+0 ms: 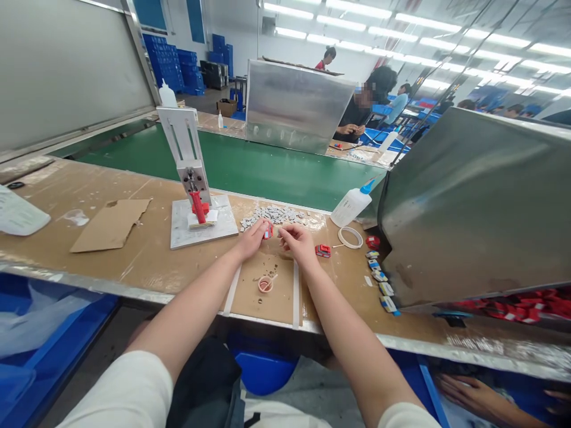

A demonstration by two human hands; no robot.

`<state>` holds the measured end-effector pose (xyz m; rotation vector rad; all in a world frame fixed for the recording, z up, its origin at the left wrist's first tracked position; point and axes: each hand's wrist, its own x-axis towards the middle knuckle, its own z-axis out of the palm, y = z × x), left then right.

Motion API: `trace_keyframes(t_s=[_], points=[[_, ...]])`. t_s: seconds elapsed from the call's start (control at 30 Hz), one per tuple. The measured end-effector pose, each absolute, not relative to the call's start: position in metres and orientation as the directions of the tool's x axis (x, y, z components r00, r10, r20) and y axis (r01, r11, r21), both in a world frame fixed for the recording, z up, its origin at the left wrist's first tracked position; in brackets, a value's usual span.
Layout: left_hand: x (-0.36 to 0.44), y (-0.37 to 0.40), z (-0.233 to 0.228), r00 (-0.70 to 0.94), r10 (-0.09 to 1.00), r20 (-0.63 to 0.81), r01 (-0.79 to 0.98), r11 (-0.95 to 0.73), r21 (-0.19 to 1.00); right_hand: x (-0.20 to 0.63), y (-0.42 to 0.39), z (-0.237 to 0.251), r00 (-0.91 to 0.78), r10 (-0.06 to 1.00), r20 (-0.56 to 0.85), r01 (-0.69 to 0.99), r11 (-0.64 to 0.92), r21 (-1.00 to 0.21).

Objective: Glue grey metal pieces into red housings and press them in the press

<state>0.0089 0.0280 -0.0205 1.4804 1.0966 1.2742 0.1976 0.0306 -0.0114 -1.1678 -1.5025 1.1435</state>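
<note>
Over the cardboard-covered bench, my left hand is closed around a small red toy car body, its fingers hiding part of it. Just to its right, my right hand pinches a tiny grey piece, too small to make out well. Behind both hands spreads a pile of flat grey pieces. A second red toy car rests on the bench beside my right hand. Nearer me stands a small cup with a stick in it and dark crumbs around.
Left of my hands is a press stand with a red handle. To the right are a squeeze bottle, a tape roll and a row of small toy cars. A green conveyor belt runs behind. Another person's hand shows lower right.
</note>
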Motion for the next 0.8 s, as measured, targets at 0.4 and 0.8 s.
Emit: trace_keyframes(t_s=[0.4,0.8], points=[[0.009,0.021,-0.011,0.215,0.965,0.152,0.388,-0.227,0.893,0.184,0.018,-0.008,-0.114,0.991,0.067,-0.056,0.061,-0.997],[0.01,0.022,-0.014,0.217,0.947,0.235,0.472,-0.312,0.824,0.182,0.023,-0.018,-0.113,0.968,0.223,-0.029,0.221,-0.975]])
